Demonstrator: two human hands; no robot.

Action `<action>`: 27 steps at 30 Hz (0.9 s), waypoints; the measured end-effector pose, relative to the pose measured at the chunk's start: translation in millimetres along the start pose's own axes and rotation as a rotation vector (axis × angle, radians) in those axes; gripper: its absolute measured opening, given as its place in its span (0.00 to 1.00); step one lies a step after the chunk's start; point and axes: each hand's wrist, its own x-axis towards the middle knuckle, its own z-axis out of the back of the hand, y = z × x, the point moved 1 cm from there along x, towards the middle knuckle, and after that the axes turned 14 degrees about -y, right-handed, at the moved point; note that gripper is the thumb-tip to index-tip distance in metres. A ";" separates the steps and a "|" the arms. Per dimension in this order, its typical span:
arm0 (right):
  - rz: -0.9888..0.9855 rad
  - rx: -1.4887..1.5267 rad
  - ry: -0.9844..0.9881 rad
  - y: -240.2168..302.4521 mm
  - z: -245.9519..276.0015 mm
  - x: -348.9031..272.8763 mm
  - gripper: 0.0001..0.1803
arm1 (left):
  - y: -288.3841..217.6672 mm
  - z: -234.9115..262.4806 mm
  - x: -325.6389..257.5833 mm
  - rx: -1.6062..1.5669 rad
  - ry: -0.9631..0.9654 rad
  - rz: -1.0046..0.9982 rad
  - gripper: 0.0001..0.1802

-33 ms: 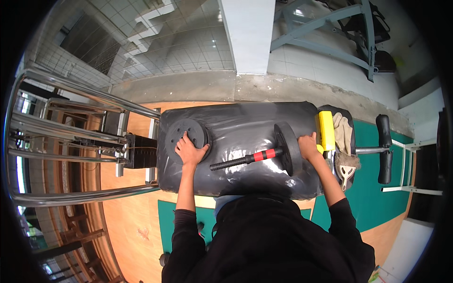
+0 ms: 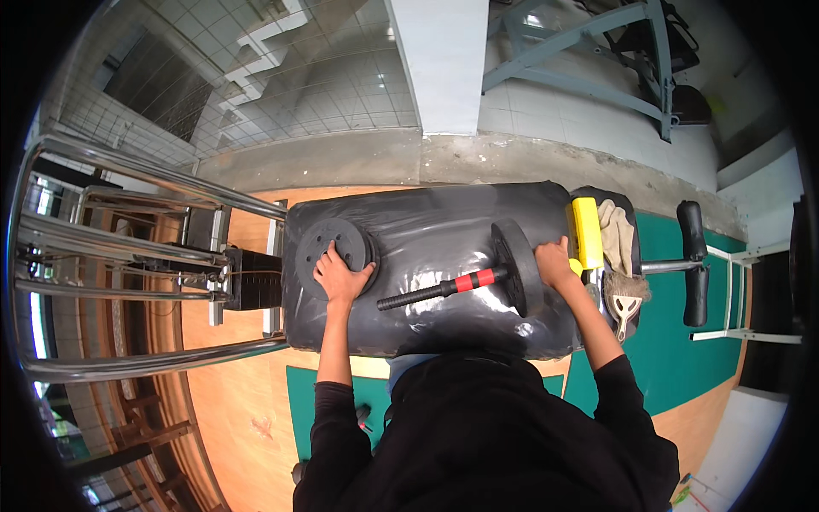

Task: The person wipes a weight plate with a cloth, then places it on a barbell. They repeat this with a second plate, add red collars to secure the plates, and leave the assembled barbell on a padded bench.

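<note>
On a black padded bench (image 2: 426,328) wrapped in shiny plastic lies a stack of black round weight plates (image 2: 320,247) at the left. My left hand (image 2: 339,280) rests on top of them, fingers spread, index finger stretched toward the centre holes. To the right is a dumbbell bar (image 2: 473,280) with a red and black grip, its bare threaded end pointing left. Black plates (image 2: 522,269) stand on edge at its right end. Against their outer side is my right hand (image 2: 556,263), fingers curled closed; whatever they grip is hidden.
Beyond my right hand are a yellow box-shaped thing (image 2: 586,230), beige cloth gloves (image 2: 616,235) and a pale-handled brush (image 2: 628,311). Chrome machine rails (image 2: 153,367) stand at the left; black padded rollers (image 2: 696,294) at the right. A white pillar (image 2: 439,68) rises behind.
</note>
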 end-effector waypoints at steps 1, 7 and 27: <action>-0.011 0.006 0.001 -0.5 -0.4 -0.5 0.05 | -0.9 0.5 1.4 -0.010 0.008 -0.002 0.59; -0.016 0.009 -0.020 1.0 3.1 6.7 0.08 | -33.6 14.0 -5.9 -0.149 -0.339 -0.239 0.46; 0.232 0.216 -0.049 58.1 17.2 28.0 0.06 | -68.8 44.4 -86.1 -0.301 0.477 -0.232 0.15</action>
